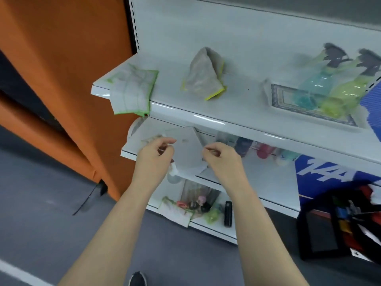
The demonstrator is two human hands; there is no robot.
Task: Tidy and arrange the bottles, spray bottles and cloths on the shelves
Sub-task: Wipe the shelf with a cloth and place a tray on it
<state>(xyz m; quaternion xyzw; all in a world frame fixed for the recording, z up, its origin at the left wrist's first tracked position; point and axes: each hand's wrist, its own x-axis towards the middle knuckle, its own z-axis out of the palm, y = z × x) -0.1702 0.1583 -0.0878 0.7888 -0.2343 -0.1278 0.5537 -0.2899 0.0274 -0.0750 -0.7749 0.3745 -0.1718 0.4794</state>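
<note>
A white cloth [188,149] lies on the middle shelf [268,178], and both hands pinch it. My left hand [153,159] grips its left edge, my right hand [221,159] its right edge. On the top shelf [185,114] a green-edged cloth [132,89] hangs over the front left corner. A grey cloth with yellow edging [203,77] stands bunched up in the middle. Two spray bottles, one blue [315,83] and one yellow-green [346,93], lean on a patterned tray [288,108] at the right. Several small bottles [266,149] stand at the back of the middle shelf.
The bottom shelf [214,226] holds a floral cloth [175,211], small objects and a black item [227,213]. An orange panel [61,69] stands left of the rack. A black box with coloured items [340,226] sits on the grey floor at the right.
</note>
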